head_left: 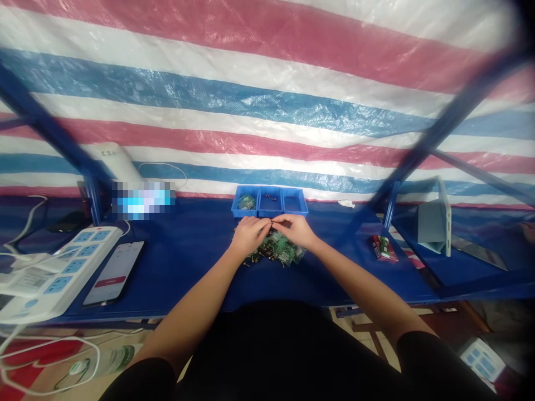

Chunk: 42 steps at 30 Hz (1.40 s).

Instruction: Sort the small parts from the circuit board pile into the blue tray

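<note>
My left hand (249,234) and my right hand (296,229) meet fingertip to fingertip, both pinched closed on a tiny dark piece too small to name. Beneath them on the blue table (196,262) lies a pile of green circuit boards (284,250) mixed with small dark and brass-coloured parts (261,256). Just beyond my fingers stands a blue tray (270,213) with three compartments. Green boards (246,201) fill part of its left compartment, a few small dark parts lie in the middle one, and the right one shows only its blue floor.
To the left are a white power strip (75,262) with cables and a phone (115,273) lying flat. A red box (383,248) and a propped tablet (438,217) are at the right. Blue frame posts (390,203) rise at both sides before a striped sheet (267,111).
</note>
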Motion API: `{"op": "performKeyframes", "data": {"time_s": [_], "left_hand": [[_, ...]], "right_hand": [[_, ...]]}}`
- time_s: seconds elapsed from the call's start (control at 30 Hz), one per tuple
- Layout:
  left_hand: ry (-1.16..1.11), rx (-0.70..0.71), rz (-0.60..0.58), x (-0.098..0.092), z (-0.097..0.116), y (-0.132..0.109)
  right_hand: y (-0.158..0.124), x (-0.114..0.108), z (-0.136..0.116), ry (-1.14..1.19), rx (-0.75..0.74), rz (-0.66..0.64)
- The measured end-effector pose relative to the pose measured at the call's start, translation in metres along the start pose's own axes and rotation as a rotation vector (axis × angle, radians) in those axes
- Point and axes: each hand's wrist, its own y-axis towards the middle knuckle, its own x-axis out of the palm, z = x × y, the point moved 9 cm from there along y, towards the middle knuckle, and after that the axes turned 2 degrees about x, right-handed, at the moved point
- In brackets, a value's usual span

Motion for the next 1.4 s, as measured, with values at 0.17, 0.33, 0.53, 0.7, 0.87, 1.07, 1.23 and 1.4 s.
{"op": "performKeyframes", "data": {"time_s": [0.17,0.33,0.53,0.7,0.87,1.07,1.23,1.4], "left_hand": [[0.071,0.005,-0.042,0.003,-0.002,-0.001],[0.066,-0.002,-0.028,0.002,-0.005,-0.001],[0.062,-0.034,-0.056,0.006,-0.009,-0.001],[0.062,-0.014,-0.109,0.010,-0.009,0.000],[0.041,-0.032,-0.062,0.007,-0.010,0.002],[0.066,-0.017,-0.024,0.007,-0.013,0.000],[0.095,0.008,-0.075,0.007,-0.013,0.001],[0.093,-0.004,-0.093,0.006,-0.012,0.002]], "right_hand": [[0.006,0.005,0.012,0.124,0.072,0.010],[0.013,0.010,0.015,0.124,0.143,-0.042],[0.014,0.017,0.029,0.199,0.162,-0.047],[0.010,0.019,0.033,0.224,0.109,0.009],[0.010,0.015,0.033,0.203,0.084,0.045],[0.009,0.019,0.034,0.232,0.074,0.056],[0.008,0.017,0.034,0.246,0.064,0.092],[0.009,0.020,0.037,0.329,0.046,0.084]]}}
